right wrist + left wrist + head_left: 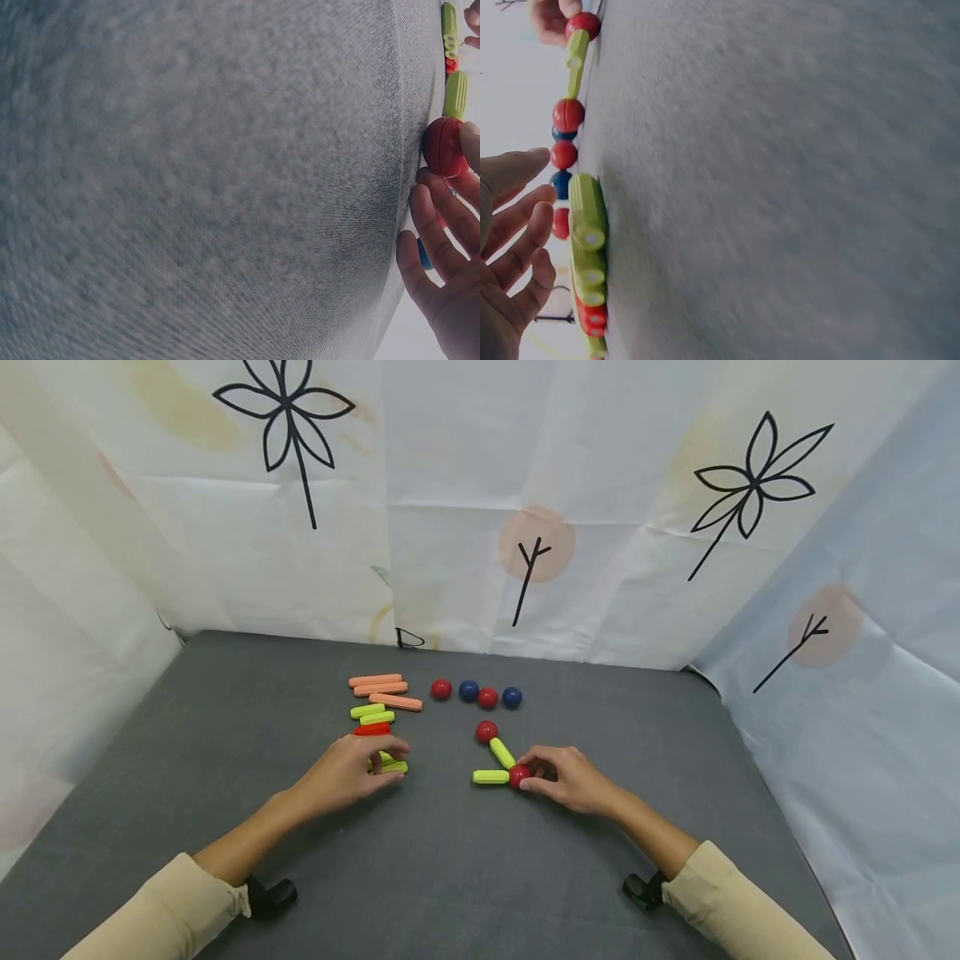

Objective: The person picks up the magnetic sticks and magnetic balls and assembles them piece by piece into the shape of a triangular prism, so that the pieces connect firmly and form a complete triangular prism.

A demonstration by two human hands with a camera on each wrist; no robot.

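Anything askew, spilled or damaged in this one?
One minor thing: in the head view, the lowest orange rod juts right of the other two orange rods and slants differently, breaking their neat alignment. Nothing looks spilled or damaged.

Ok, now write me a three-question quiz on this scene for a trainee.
1. How many blue balls lie on the table?
2. True or false: the right hand holds an orange stick.
3. Which sticks lie nearest the table's far edge: (a) green, (b) red or (c) orange?

Key:
1. Two.
2. False; it pinches a red ball.
3. c, the orange sticks.
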